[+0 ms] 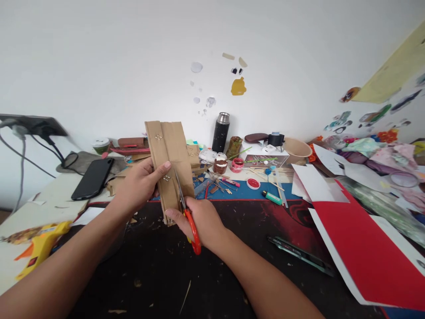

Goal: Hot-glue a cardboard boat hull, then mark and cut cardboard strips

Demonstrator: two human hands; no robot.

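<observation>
A piece of brown cardboard (pixel 175 141) with staples and creases is held upright, slightly tilted, over the dark mat. My left hand (pixel 141 179) grips its left side, thumb pressed on the front face. Lower right, my right hand (pixel 201 217) is closed round the scissors (pixel 192 230), which have red handles. Their metal blade lies against the front of the cardboard and points up. My right thumb rests near the cardboard's lower edge. The fingers behind the cardboard are hidden.
A yellow glue gun (pixel 43 246) and a black phone (pixel 93 178) lie at the left. Behind stand a dark thermos (pixel 221 133) and small paint jars (pixel 220 164). A cutter knife (pixel 299 253) and red card (pixel 372 248) lie at the right, near piled fabric and paper.
</observation>
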